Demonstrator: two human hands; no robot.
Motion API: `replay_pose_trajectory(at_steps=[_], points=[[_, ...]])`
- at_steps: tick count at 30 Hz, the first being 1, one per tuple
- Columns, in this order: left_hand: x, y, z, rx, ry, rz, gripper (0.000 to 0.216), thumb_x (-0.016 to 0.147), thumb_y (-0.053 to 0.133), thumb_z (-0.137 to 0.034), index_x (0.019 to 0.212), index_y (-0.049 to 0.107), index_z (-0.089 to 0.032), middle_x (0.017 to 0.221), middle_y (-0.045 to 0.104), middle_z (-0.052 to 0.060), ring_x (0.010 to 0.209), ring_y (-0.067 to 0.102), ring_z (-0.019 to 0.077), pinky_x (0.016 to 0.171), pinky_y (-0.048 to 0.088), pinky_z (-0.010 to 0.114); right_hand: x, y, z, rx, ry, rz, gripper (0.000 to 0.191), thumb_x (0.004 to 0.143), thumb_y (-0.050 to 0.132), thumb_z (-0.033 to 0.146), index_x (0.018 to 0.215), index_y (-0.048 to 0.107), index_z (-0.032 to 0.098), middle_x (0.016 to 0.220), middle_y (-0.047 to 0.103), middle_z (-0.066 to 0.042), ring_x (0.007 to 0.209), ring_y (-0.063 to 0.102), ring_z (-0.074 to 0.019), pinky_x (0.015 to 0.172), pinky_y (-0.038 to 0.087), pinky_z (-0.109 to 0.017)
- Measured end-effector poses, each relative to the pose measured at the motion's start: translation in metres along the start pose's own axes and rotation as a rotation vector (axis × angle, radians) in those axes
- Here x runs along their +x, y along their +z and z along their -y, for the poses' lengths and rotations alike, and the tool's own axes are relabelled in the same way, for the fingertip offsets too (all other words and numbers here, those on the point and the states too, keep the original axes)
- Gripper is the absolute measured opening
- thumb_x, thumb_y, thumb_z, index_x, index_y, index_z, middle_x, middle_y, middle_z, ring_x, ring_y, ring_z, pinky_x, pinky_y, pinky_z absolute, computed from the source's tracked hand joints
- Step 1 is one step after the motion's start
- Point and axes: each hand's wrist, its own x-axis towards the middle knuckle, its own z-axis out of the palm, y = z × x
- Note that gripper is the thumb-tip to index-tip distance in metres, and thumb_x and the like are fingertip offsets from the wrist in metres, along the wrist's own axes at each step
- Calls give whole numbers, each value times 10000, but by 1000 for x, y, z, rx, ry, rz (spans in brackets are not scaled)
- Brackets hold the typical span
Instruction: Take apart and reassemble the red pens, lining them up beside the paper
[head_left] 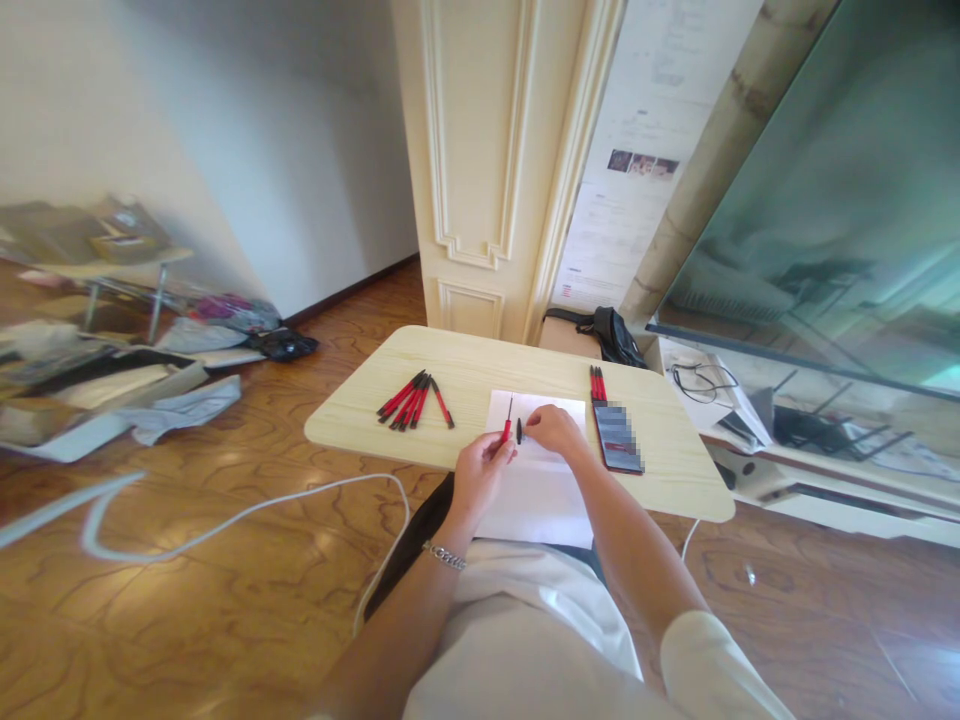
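My left hand (482,468) is closed around a red pen barrel (507,430), which points away from me with a thin dark refill (511,404) sticking out of its far end. Just right of it, my right hand (553,430) pinches at a small black pen part (519,431); whether it is a cap or a tip section is too small to tell. Both hands are over white paper (532,500) that hangs past the table's near edge. Several red-and-black pens (409,402) lie bunched to the left, with one pen (442,402) slightly apart.
On the right of the pale table (675,455) lie a phone (619,438) and a small row of red-and-black pens (598,384). Behind the table is a black bag (615,335). A white cable (300,497) trails across the floor; boxes and bags (150,390) clutter the left.
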Motion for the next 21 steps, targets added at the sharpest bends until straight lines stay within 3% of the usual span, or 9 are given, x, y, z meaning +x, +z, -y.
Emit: replay_pose_trajectory(at_steps=[8,13,16,21], points=[[0,0,-3,9,-8,-6,367,759,671,-429,982,670,-137,835,712,88,787,678,210,745,523,321,3,-2,21,-202,78,37,308,776,578,277,1037,677,146,1049,670,-196,960,638,-301,759,473,-362],[-2,-1,-3,8,11,9,384,761,667,-437,1006,670,-142,850,716,89,803,680,213,734,523,312,-7,2,10,-154,35,-19,232,818,540,268,967,678,158,1012,678,-192,951,637,-298,767,459,-373],[-3,1,-4,-7,16,15,391,758,668,-450,1004,671,-147,857,719,84,798,682,211,735,524,311,-13,3,-2,28,4,-107,203,833,509,238,945,665,172,953,692,-144,930,632,-257,775,446,-344],[-8,7,-5,34,39,57,368,788,640,-436,1029,668,-159,893,716,80,813,679,209,761,522,318,-17,-9,-7,655,-126,-208,236,812,518,261,975,659,162,847,684,-56,760,605,-155,694,446,-266]])
